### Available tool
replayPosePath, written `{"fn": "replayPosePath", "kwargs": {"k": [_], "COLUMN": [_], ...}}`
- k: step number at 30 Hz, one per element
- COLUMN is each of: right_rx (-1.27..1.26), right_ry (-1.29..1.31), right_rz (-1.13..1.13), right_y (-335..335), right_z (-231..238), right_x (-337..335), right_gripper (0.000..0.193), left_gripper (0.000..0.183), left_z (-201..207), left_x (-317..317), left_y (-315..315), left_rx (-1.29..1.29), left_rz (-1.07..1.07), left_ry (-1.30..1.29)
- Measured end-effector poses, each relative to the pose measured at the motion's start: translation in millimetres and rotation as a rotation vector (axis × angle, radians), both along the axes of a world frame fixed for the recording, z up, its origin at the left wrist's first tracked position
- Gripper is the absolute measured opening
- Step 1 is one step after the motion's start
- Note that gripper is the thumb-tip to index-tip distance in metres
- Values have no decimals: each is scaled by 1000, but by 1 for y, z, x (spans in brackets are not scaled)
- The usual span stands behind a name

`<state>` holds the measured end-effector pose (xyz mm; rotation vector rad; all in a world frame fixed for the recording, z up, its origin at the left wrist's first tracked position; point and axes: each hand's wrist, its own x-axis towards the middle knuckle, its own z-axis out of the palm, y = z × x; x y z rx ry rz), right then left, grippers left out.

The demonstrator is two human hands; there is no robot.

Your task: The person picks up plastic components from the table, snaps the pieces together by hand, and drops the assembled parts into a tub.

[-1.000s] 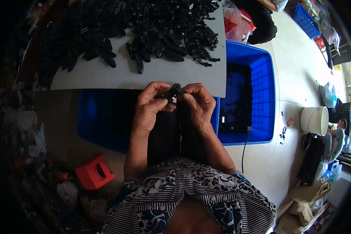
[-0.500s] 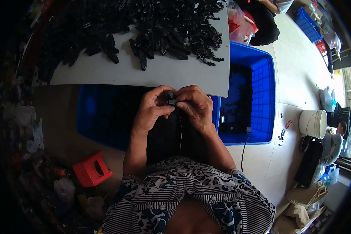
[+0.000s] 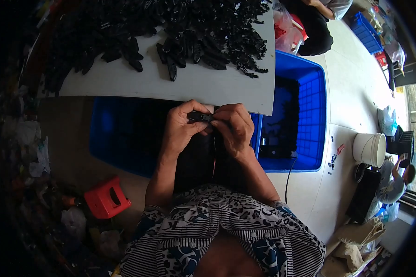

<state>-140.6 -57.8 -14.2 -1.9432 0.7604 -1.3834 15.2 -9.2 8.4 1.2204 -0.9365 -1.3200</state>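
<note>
Just off the table's near edge, a small black plastic part (image 3: pixel 197 117) is held between my two hands. My left hand (image 3: pixel 176 124) has its thumb and fingers closed round one end. The fingertips of my right hand (image 3: pixel 235 125) pinch the other end. Whether it is one piece or two joined ones, I cannot tell. Beyond my hands, a heap of black elongated parts (image 3: pixel 171 64) lies on the white table (image 3: pixel 138 85). Strips of small black clips (image 3: pixel 252 46) are piled at the heap's right side.
A blue crate (image 3: pixel 312 111) with dark contents stands right of the table. Another blue crate (image 3: pixel 111 134) sits under its near edge. A red stool (image 3: pixel 106 201) is at lower left, a white bucket (image 3: pixel 370 148) at right. Other people (image 3: pixel 316 27) sit at top right and far right.
The black part has turned between my fingers, so that it now lies lengthwise from left to right. At far right the other person has shifted posture. The view has moved slightly.
</note>
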Motion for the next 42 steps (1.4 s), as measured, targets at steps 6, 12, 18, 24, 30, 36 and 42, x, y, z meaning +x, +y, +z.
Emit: {"fn": "replayPosePath", "kwargs": {"k": [6, 12, 18, 24, 30, 36, 42], "right_rx": [-105, -145, 495, 348, 248, 243, -9], "right_ry": [49, 89, 140, 191, 176, 212, 490], "right_rz": [-30, 27, 262, 243, 277, -229, -536], "right_y": [-2, 0, 7, 13, 20, -27, -83], "right_z": [-6, -5, 11, 9, -7, 10, -2], "right_x": [-2, -3, 0, 14, 30, -13, -30], "right_gripper": [23, 27, 16, 22, 23, 20, 18], "left_gripper": [15, 8, 5, 5, 5, 23, 31], "left_z": [-1, 2, 1, -4, -8, -6, -2], "left_x": [0, 0, -5, 4, 19, 56, 22], "left_y": [2, 5, 17, 33, 45, 49, -21], "left_rx": [37, 36, -50, -162, -128, 251, -247], "left_rz": [-17, 24, 124, 153, 187, 142, 272], "left_ry": [17, -3, -171, -146, -206, -624, -1379]}}
